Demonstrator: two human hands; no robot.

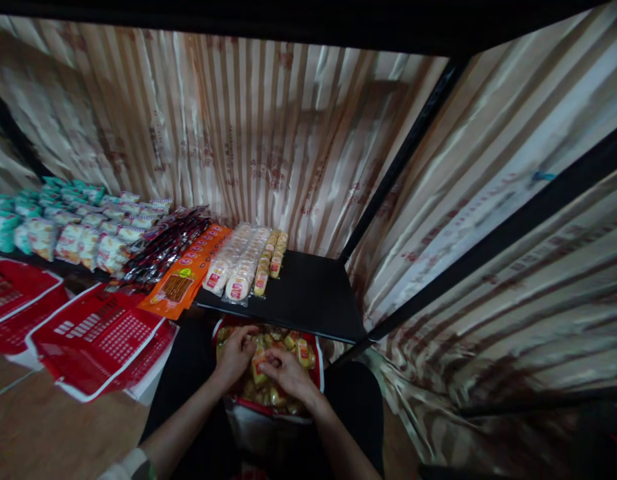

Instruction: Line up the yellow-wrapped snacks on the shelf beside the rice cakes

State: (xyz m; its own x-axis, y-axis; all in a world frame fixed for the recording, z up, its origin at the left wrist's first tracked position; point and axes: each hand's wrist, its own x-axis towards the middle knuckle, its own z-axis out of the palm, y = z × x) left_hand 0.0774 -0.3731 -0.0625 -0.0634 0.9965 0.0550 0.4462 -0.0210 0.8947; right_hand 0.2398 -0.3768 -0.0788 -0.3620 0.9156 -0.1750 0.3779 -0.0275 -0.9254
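Note:
Between my knees stands a red bag with white edging (319, 373), filled with small yellow wrapped snack packets (276, 398). Both of my hands are over its opening. My right hand (288, 375) pinches one yellow packet (259, 371) with thumb and fingertips. Just left of that packet is my left hand (236, 355), its fingers curled together; whatever they hold is hidden. On the black shelf ahead, similar yellow packets (262, 273) lie in two short rows. Beside them are rows of clear-wrapped pale round snacks (237, 283).
Further left on the black shelf (308, 290) lie an orange snack bag (181, 287), dark shiny packets (163, 247) and many white and teal packets (88, 243). Red bags (108, 333) stand on the floor at left. Black frame bars (403, 160) and striped sheeting (268, 133) enclose the shelf.

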